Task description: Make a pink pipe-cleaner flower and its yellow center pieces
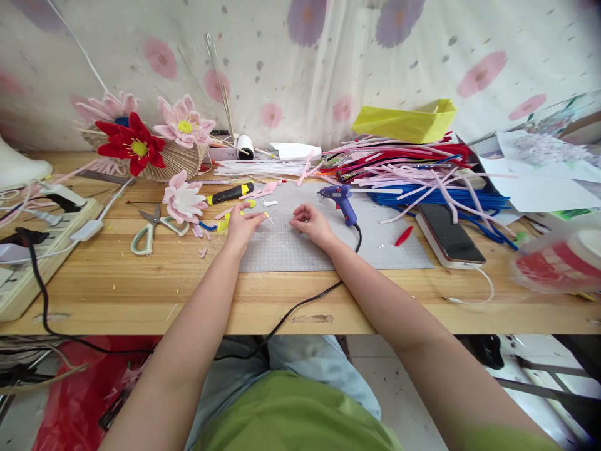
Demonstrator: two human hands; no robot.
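Note:
My left hand [244, 227] rests on the left edge of the grey cutting mat [300, 247], fingers pinched on a small yellow piece [266, 215] with a thin stick. My right hand [310, 223] lies on the mat a little to the right, fingers curled, and I cannot tell if it holds anything. A pink pipe-cleaner flower [184, 199] lies just left of the left hand. The blue glue gun [340, 198] stands on the mat right behind the right hand, its black cord [300, 305] running off the table's front edge.
Scissors [151, 227] and a yellow-black cutter [230, 193] lie left. A basket of red and pink flowers [141, 141] stands at the back left, a pile of coloured pipe cleaners [422, 172] at the back right. A phone [448, 232], a power strip [42, 235] and a red cup [558, 263] flank the wooden table [141, 288].

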